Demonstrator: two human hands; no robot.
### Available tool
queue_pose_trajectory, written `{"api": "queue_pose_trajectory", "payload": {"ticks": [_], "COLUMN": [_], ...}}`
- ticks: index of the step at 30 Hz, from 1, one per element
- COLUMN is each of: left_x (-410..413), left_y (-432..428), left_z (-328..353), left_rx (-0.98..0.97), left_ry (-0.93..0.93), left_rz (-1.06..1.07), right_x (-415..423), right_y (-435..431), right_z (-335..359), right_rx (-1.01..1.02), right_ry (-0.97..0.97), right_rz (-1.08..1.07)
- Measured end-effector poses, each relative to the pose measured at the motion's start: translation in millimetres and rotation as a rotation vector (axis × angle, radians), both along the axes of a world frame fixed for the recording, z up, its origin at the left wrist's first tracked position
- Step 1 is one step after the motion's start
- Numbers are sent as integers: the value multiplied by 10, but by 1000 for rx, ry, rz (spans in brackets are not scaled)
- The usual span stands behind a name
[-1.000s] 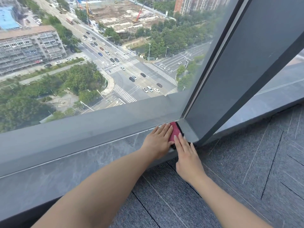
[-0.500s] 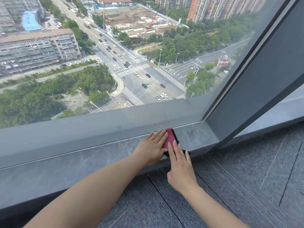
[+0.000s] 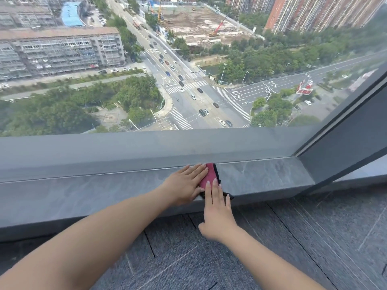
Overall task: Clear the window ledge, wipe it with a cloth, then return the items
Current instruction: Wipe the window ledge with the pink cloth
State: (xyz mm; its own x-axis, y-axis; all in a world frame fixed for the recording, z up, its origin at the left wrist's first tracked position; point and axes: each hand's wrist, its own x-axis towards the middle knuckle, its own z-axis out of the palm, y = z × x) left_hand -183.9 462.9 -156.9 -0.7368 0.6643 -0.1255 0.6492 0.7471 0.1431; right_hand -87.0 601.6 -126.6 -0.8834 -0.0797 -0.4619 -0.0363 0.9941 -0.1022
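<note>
A red cloth (image 3: 210,174) with a dark edge lies flat on the grey stone window ledge (image 3: 261,176), reaching from the window frame to the ledge's front lip. My left hand (image 3: 186,183) presses flat on the cloth's left part, fingers extended toward the frame. My right hand (image 3: 216,210) lies palm down over the cloth's near end, fingertips on the red fabric, its heel hanging over the ledge's edge. No other items are visible on the ledge.
A grey window frame (image 3: 146,147) runs along the back of the ledge, with glass above it. A dark slanted pillar (image 3: 343,147) closes the ledge on the right. Grey carpet tiles (image 3: 293,248) cover the floor below.
Both hands have slid the cloth leftward along the ledge, away from the corner by the pillar. More bare ledge now shows to the cloth's right.
</note>
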Motion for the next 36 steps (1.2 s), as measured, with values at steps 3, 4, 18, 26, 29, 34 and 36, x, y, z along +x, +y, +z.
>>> {"api": "queue_pose_trajectory", "payload": {"ticks": [3,4,18,26,29,34,36], "left_x": [63,88,350,487,557,640,683], "left_y": [-365,-478,-1791,-2740,-3099,-3733,-3974], "left_z": [19,26,47,5,-11,11,24], "left_rx": [-11,-12,-42,-3,12,13,10], "left_ry": [-3,0,-13,31,46,49,47], "left_rz": [6,7,62,74,84,100,109], "right_x": [31,42,113,188,232,317,350], "right_y": [-350,-454,-1880,-2774,-3145,-3745,-3968], "right_z": [17,21,102,130,140,117,117], "right_rx": [6,6,65,93,102,87,72], "right_ry": [-14,-21,-208,-233,-234,-222,-221], "right_rz": [18,26,28,63,70,96,108]}}
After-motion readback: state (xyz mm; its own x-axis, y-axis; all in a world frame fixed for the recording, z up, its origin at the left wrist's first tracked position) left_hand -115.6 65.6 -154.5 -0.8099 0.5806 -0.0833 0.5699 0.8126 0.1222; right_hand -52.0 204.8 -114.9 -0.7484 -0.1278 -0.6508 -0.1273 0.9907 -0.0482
